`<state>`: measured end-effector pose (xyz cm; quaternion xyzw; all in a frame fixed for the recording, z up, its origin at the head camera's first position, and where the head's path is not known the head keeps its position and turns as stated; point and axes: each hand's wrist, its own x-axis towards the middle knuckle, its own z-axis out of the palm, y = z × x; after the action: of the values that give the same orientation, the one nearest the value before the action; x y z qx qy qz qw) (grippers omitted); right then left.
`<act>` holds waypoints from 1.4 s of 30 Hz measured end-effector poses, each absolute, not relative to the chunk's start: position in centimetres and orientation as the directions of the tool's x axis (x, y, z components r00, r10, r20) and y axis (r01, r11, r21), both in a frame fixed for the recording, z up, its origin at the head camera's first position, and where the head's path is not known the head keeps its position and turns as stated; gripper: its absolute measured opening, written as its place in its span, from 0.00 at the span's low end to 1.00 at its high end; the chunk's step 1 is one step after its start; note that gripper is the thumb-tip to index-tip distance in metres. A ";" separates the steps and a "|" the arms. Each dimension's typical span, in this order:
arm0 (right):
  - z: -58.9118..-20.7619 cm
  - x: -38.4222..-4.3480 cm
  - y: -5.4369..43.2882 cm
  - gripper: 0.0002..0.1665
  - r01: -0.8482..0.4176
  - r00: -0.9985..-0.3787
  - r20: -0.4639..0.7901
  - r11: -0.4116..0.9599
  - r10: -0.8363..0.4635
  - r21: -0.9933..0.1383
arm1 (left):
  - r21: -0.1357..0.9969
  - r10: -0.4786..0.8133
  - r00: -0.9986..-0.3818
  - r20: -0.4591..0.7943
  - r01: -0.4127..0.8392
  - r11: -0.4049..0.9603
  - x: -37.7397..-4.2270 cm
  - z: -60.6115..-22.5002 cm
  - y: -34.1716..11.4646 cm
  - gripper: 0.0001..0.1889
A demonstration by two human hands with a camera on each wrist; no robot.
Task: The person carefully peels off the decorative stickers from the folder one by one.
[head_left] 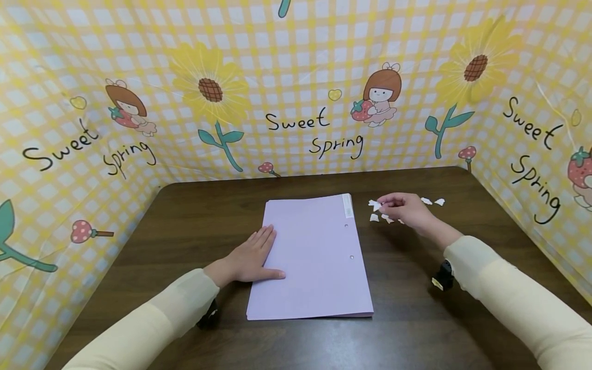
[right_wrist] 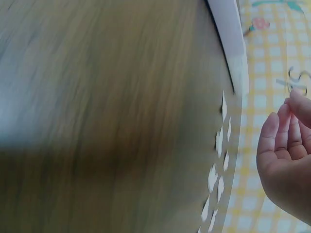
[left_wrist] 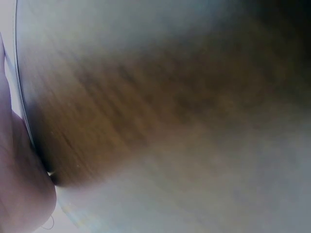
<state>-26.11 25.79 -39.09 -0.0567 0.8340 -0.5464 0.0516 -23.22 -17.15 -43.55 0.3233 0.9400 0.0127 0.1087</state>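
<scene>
A lilac folder lies closed on the table, with a white label and two small eyelets along its right side. My left hand rests flat on its left edge, fingers extended and thumb spread. To the right of the folder, my right hand has thumb and index finger pinched together at a small white paper scrap. Those fingertips appear raised above the table in the right wrist view. Torn white scraps lie below in two rough rows; the hand hides some in the head view.
Dark wooden table carries everything. A yellow checked cloth with printed flowers and lettering rises at the back and both sides. More scraps sit behind the right hand. Dark devices are strapped at both wrists.
</scene>
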 end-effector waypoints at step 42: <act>-41.3 -24.5 39.2 0.31 0.147 -0.989 -0.127 0.501 0.073 -0.853 | 0.111 0.624 -0.761 -0.178 0.614 0.781 -23.1 -43.2 -17.1 0.62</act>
<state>-24.46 39.18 -41.28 0.0635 0.8654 -0.4956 0.0372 -23.09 -17.10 -43.19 0.3299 0.9381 0.0230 0.1030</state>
